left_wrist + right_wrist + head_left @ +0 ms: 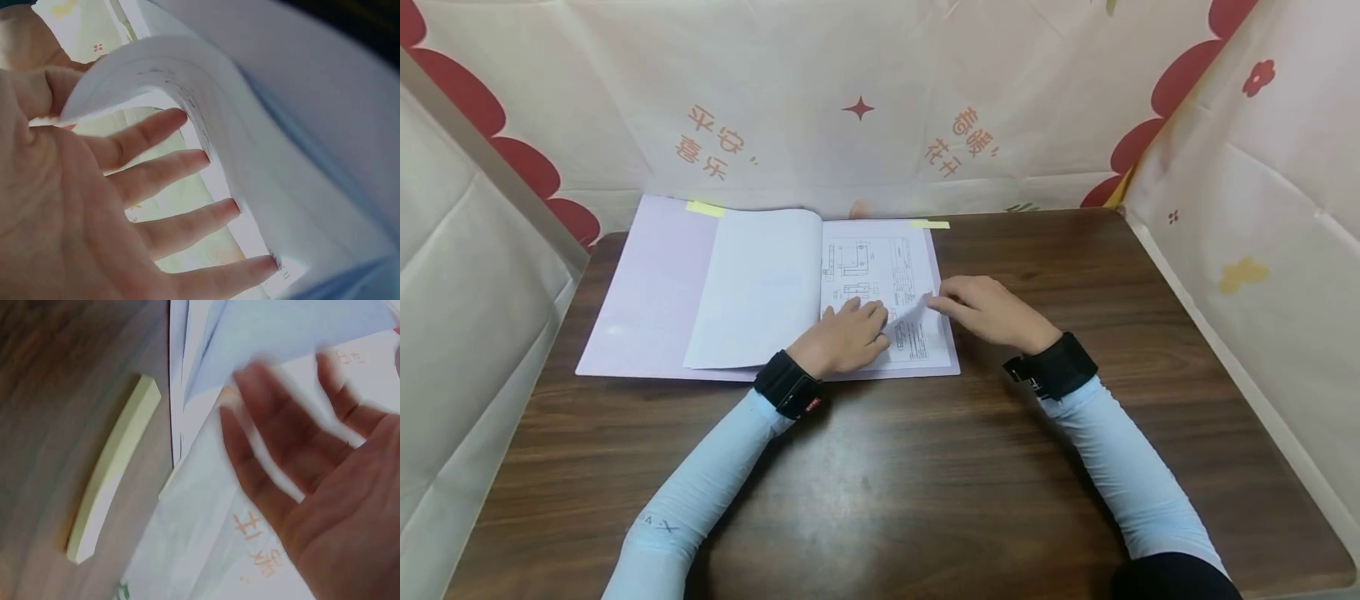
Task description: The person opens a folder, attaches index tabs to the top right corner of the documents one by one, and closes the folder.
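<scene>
An open lilac folder (662, 250) lies on the table, its loose white sheet (767, 283) turned to the left. On the right lies a page with printed line drawings (880, 242). My left hand (848, 337) rests over that page, fingers spread and straight. In the left wrist view, its fingertips touch a curved sheet (206, 81) that arches past the thumb. My right hand (992, 310) is at the page's right edge, fingertips close to a raised bit of paper. The right wrist view shows its fingers (247, 450) loosely extended and blurred, with no paper visible between them.
Yellow strips (706, 208) show at the folder's top edge; another yellow strip (930, 224) is at the right. Brown wooden tabletop (850, 500) extends around the folder. Printed fabric walls (850, 50) stand behind and at both sides.
</scene>
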`<state>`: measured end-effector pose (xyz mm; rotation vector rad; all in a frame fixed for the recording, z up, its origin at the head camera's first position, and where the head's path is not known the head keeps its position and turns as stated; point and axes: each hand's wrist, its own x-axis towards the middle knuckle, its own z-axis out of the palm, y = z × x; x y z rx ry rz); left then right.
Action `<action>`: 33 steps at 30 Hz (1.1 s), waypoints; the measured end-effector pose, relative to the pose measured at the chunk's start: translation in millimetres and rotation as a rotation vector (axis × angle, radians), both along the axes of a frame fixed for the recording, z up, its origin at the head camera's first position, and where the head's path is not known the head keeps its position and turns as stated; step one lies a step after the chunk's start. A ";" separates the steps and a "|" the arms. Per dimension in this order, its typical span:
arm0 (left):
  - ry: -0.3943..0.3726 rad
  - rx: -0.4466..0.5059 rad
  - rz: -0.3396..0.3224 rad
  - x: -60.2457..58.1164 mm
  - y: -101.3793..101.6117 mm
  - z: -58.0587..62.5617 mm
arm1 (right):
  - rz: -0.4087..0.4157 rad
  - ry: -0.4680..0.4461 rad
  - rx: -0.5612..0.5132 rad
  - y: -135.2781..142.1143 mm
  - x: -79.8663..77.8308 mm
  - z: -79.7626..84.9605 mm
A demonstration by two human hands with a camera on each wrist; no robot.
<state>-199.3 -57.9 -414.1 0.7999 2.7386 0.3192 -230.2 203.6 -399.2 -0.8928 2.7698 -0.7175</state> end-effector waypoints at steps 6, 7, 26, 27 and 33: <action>0.101 0.083 -0.003 -1.1 -3.2 4.2 | 0.140 0.035 0.116 -9.8 4.2 -6.4; 0.150 0.086 -0.005 -0.9 -3.8 5.4 | 0.147 0.041 0.140 -12.0 4.4 -9.0; 0.694 -0.099 0.476 65.9 -101.0 15.5 | 0.112 0.001 0.225 -23.0 10.9 -12.7; 0.674 -0.108 0.493 68.1 -105.4 14.0 | 0.111 0.003 0.224 -22.9 11.3 -13.1; 0.536 -0.140 0.539 77.2 -121.9 4.0 | 0.114 0.010 0.203 -23.7 13.2 -15.2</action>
